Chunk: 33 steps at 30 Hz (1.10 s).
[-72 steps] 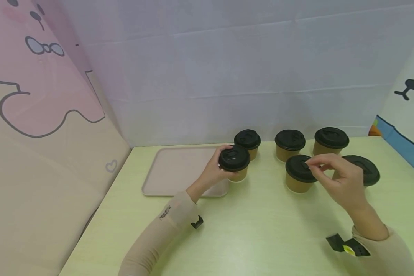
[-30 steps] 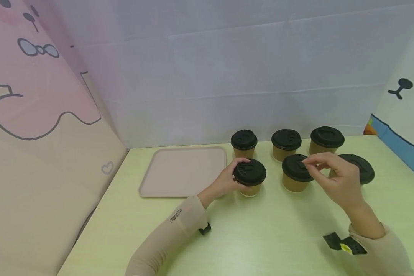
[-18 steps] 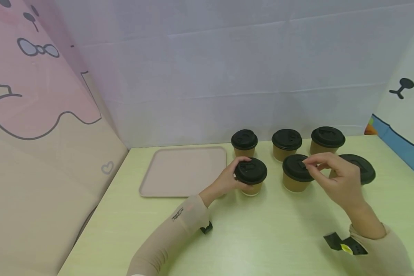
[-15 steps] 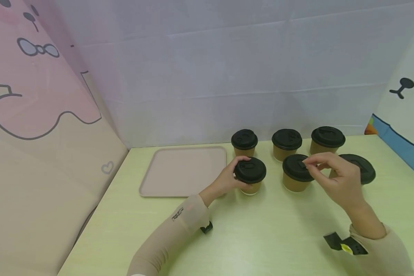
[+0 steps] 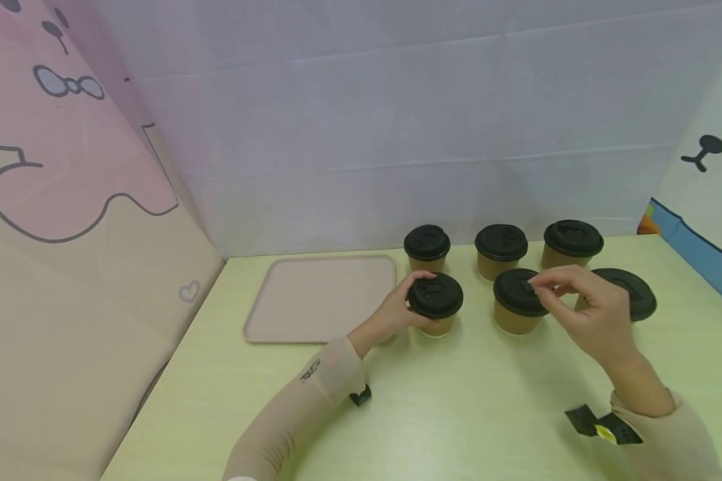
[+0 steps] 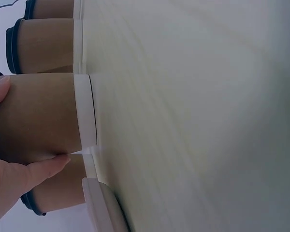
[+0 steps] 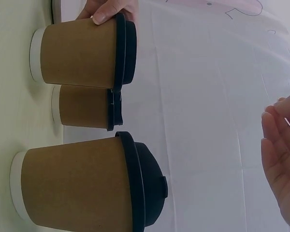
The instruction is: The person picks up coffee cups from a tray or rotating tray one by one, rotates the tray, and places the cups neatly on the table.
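My left hand (image 5: 400, 308) grips a brown paper coffee cup (image 6: 43, 116) with a black lid, thumb and fingers round its side. The cup is upright, its white base close over the table. It is just right of a pale pink tray (image 5: 319, 300). My right hand (image 5: 595, 314) is held in the air, fingers loosely curled and thumb tip near the index fingertip, with nothing between them. In the head view it overlaps another lidded cup (image 5: 514, 317); the right wrist view shows the fingers apart from the nearest cup's lid (image 7: 142, 186).
Three lidded cups stand in a back row by the white cloth backdrop: a left one (image 5: 427, 247), a middle one (image 5: 501, 250) and a right one (image 5: 571, 244). One more cup (image 5: 632, 294) is partly hidden behind my right hand. The table (image 5: 445, 414) is pale yellow-green.
My left hand has carried the cup from the tray's right edge to the right and nearer to me, then stayed almost still. My right hand has kept its place and pose.
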Motion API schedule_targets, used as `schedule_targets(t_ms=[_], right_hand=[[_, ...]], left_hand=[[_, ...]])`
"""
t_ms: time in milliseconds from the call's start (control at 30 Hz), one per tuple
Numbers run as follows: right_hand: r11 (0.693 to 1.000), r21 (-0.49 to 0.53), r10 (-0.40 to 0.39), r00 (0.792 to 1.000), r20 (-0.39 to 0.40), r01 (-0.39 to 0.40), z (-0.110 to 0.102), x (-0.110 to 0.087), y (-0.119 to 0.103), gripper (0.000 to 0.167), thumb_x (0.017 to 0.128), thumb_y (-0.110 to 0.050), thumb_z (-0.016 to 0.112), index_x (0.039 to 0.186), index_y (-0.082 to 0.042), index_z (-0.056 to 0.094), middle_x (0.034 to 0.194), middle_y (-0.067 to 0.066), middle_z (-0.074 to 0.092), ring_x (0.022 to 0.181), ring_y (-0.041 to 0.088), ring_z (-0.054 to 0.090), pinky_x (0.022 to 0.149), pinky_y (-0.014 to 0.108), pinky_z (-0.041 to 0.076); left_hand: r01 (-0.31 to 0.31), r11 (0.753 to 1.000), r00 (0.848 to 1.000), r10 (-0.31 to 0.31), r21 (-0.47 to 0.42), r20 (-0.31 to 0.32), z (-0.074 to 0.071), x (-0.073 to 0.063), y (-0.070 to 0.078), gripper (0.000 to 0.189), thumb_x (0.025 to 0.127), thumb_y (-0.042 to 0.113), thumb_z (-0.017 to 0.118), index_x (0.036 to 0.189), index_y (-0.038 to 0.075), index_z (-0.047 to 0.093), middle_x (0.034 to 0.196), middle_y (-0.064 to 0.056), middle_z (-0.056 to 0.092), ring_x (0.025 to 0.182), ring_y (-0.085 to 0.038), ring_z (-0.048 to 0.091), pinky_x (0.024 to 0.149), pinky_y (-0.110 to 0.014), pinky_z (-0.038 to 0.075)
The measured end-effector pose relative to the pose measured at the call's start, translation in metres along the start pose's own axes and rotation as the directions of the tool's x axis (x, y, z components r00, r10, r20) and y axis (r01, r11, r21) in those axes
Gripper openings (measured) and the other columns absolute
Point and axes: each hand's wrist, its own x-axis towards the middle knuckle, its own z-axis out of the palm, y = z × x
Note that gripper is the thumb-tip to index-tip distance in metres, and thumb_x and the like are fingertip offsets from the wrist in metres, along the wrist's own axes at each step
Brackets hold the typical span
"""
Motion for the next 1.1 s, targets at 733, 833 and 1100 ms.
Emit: schedule_targets(t_ms=[733, 833, 1100], right_hand=[[1.0, -0.007, 0.007, 1.0, 0.01, -0.007, 0.002, 0.0008, 0.0011, 0.007, 0.075, 0.0, 0.065, 0.08, -0.001, 0.069, 0.078, -0.001, 0.067, 0.074, -0.013, 0.053, 0.065, 0.002, 0.038], [1.0, -0.009, 0.004, 1.0, 0.008, -0.004, 0.0024, 0.0007, 0.002, 0.007, 0.075, 0.0, 0.064, 0.08, -0.001, 0.069, 0.078, 0.0, 0.067, 0.074, -0.012, 0.053, 0.065, 0.002, 0.038], [1.0, 0.0, 0.003, 1.0, -0.002, -0.003, 0.0033, 0.0003, 0.0035, 0.007, 0.075, 0.0, 0.065, 0.079, -0.002, 0.07, 0.078, -0.002, 0.067, 0.074, -0.012, 0.053, 0.065, 0.002, 0.038]], left_hand=[[-0.01, 1.0, 1.0, 0.01, -0.025, 0.006, -0.0023, 0.0056, -0.0061, 0.086, 0.062, -0.002, 0.081, 0.131, 0.029, 0.04, 0.138, 0.0, 0.044, 0.128, -0.021, 0.04, 0.107, -0.046, 0.027], [-0.034, 0.999, 0.999, 0.034, -0.008, -0.001, -0.0023, 0.0054, -0.0055, 0.089, 0.061, -0.001, 0.082, 0.132, 0.031, 0.038, 0.137, 0.002, 0.044, 0.129, -0.02, 0.039, 0.108, -0.048, 0.023], [-0.088, 0.995, 0.996, 0.087, 0.056, 0.013, -0.0049, 0.0059, -0.0034, 0.099, 0.059, 0.002, 0.084, 0.139, 0.026, 0.031, 0.141, 0.0, 0.04, 0.133, -0.017, 0.033, 0.111, -0.045, 0.019]])
